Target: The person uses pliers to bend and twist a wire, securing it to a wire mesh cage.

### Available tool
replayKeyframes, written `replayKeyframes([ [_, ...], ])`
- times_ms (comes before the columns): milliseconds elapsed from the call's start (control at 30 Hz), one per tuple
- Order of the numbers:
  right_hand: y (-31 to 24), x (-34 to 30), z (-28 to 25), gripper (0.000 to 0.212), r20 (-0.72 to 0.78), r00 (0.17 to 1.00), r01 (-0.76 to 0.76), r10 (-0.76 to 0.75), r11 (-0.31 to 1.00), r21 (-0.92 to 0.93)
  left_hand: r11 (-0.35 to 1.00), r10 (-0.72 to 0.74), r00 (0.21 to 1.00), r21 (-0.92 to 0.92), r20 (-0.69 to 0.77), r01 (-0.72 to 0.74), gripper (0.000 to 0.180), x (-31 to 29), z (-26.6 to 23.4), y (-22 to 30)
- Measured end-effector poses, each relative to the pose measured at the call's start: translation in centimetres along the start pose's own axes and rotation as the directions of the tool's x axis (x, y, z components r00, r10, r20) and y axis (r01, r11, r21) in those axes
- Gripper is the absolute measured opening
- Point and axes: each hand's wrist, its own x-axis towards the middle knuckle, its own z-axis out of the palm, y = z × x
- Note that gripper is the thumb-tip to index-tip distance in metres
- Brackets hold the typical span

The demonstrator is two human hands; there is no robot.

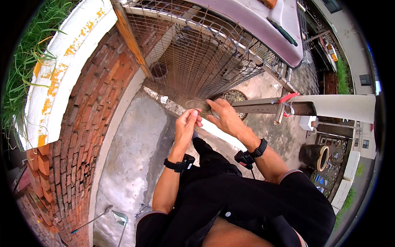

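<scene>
My left hand (187, 125) is closed, with its thumb and fingertips pinched just below a thin wire loop (191, 103). The wire appears to run into this pinch. Close on its right, my right hand (227, 118) has its fingers curled at the other side of the loop. What lies inside those fingers is mostly hidden by them. Both hands are in front of a rusty wire mesh panel (193, 61), near its lower end. A wooden beam (271, 106) reaches from beside my right hand toward the right, with a red tie (288, 97) around it.
A pinkish sheet (251, 14) covers the mesh enclosure, carrying a dark green slim tool (282, 31) and a brick piece (268, 3). At left runs a brick wall (94, 94). A round planter (235, 95), a large pot (314, 156) and a dustpan (120, 217) stand around me.
</scene>
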Motion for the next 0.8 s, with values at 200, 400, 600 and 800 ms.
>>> replayKeyframes([
  [200,0.8,0.8,0.2,0.048,0.019,0.999,0.029,-0.028,0.999,-0.025,0.998,0.015,0.999,-0.065,-0.035,-0.018,0.026,1.2,-0.1,-0.2],
  [400,2.5,1.3,0.4,0.047,0.038,0.999,0.031,-0.03,0.999,-0.013,0.998,0.022,1.0,-0.066,0.013,-0.021,0.025,1.7,0.4,0.9],
  [600,3.1,2.1,-0.2,0.054,0.04,0.997,0.063,-0.061,0.997,-0.05,0.996,-0.014,0.999,-0.093,-0.051,0.009,0.031,2.9,0.3,0.3],
  [800,1.9,2.8,-0.6,0.059,-0.366,0.924,0.003,-0.112,0.958,-0.287,0.989,0.005,0.99,-0.146,-0.144,-0.026,0.033,4.9,0.6,0.6],
])
